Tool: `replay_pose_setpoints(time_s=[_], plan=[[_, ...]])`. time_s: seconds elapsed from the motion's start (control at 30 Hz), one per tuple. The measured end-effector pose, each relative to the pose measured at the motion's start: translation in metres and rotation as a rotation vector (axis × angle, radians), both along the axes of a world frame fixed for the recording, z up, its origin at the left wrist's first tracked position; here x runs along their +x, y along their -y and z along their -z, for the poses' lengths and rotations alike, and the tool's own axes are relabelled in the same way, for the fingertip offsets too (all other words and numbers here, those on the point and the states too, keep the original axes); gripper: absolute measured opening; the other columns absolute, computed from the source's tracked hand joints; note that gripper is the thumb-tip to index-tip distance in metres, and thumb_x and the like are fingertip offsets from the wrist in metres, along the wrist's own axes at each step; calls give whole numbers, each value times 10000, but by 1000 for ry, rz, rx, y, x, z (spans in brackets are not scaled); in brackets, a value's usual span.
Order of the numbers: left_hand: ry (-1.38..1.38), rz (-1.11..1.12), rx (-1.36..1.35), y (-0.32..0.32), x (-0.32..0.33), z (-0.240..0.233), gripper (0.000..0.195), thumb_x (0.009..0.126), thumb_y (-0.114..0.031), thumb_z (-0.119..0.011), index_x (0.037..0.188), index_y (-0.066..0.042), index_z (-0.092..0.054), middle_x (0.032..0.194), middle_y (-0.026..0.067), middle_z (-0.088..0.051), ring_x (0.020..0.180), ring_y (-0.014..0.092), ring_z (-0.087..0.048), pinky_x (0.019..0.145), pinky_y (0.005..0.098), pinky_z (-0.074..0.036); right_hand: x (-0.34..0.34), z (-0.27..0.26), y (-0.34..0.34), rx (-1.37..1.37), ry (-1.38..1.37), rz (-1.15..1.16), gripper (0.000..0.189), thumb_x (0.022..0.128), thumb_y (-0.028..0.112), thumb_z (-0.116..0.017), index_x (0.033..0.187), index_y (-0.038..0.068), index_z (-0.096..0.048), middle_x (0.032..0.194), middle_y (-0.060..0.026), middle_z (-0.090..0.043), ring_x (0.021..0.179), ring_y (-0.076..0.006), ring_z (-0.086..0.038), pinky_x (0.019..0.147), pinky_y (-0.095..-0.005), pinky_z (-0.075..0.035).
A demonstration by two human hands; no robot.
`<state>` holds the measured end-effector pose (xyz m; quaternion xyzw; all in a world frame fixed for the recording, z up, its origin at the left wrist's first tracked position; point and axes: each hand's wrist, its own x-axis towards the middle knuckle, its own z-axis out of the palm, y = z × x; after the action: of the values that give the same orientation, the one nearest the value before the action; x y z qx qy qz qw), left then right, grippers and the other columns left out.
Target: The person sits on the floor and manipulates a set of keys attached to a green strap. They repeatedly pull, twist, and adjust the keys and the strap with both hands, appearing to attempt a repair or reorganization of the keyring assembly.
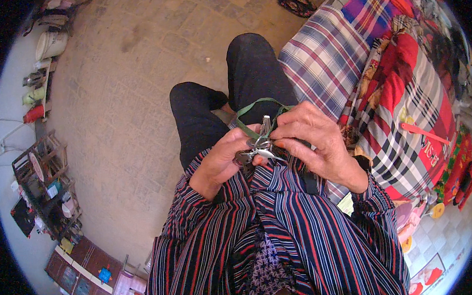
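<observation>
A bunch of metal keys [263,148] on a ring is held over my lap, between my two hands. My left hand [224,156] grips the bunch from the side, thumb on top and fingers curled beneath. Several keys splay out around the ring, one of them pointing up [266,124]. A loop of green strap [253,104] rises from the ring and arches over my black trousers [251,66]. With thumb and fingers my right hand [313,137] pinches at the ring and the strap's base. My palms hide part of the bunch.
To my right lies a bed with a plaid sheet [323,58], a bundled red checked blanket [414,110] and a red stick-like object [425,133]. Brick flooring [118,113] spreads ahead and left. A wooden rack [46,185], a bucket [51,44] and a brown cabinet [80,272] line the left wall.
</observation>
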<state>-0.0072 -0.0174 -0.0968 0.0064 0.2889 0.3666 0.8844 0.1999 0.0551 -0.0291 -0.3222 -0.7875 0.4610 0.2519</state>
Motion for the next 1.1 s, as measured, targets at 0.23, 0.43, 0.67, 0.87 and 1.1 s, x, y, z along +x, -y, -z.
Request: replay_pose_setpoints(time_s=[0.23, 0.43, 0.67, 0.87, 1.1], plan=[[-15, 0, 65, 1, 2, -3, 307, 937, -127, -541, 1197, 31, -497, 1020, 90, -636, 867, 162, -652, 784, 279, -546, -4, -2, 5, -42, -4, -40, 94, 808, 75, -660, 873, 24, -614, 883, -113, -595, 845, -296, -582, 743, -378, -477], [-121, -83, -4, 12, 6, 6, 253, 939, -116, -530, 1160, 7, -528, 1050, 65, -639, 969, 138, -633, 872, 272, -501, -5, -4, 12, 60, 93, -83, 111, 803, 76, -639, 882, 28, -577, 876, -129, -566, 820, -310, -563, 742, -387, -472], [-105, 24, 53, 12, 1, 3, 199, 931, -103, -548, 1111, -18, -558, 1012, 19, -629, 933, 83, -599, 832, 223, -467, -6, 0, 27, 51, 77, -11, 141, 778, 63, -644, 893, 24, -574, 874, -136, -565, 804, -327, -570, 702, -403, -484], [-64, -65, 50, 17, 2, 9, 333, 936, -124, -540, 1230, 29, -515, 1109, 84, -638, 983, 164, -627, 889, 298, -486, -6, 2, 30, 26, 40, 37, 128, 795, 53, -645, 885, 12, -564, 906, -143, -581, 845, -332, -583, 734, -399, -489], [-48, -169, 15, 13, 8, 1, 290, 937, -81, -530, 1208, 21, -523, 1133, 111, -635, 1031, 205, -616, 925, 342, -478, -5, 6, 28, -391, -20, 198, 74, 864, 55, -610, 872, -4, -566, 875, -112, -578, 853, -241, -584, 776, -322, -459]])
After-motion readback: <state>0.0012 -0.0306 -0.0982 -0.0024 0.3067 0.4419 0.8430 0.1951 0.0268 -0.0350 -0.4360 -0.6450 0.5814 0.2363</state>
